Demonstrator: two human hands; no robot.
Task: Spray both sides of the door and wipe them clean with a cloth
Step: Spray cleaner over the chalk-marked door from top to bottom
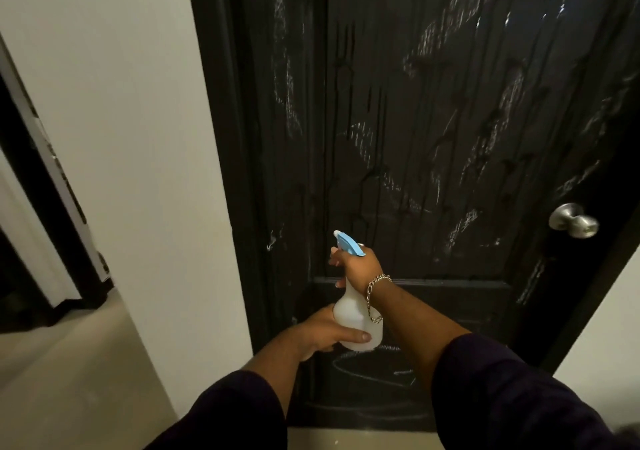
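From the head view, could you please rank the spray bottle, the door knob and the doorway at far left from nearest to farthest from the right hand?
1. Spray bottle: gripped by the right hand at its neck.
2. Door knob: to the right, on the door.
3. Doorway: far left, past the white wall.

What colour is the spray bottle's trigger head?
Light blue, on the spray bottle; seen in the head view.

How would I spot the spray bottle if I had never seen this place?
Start at the big black door marked with white chalky streaks. Low in front of it, both hands hold the spray bottle: the right hand at the neck, the left hand at the base. It is pale and translucent with a light blue trigger head.
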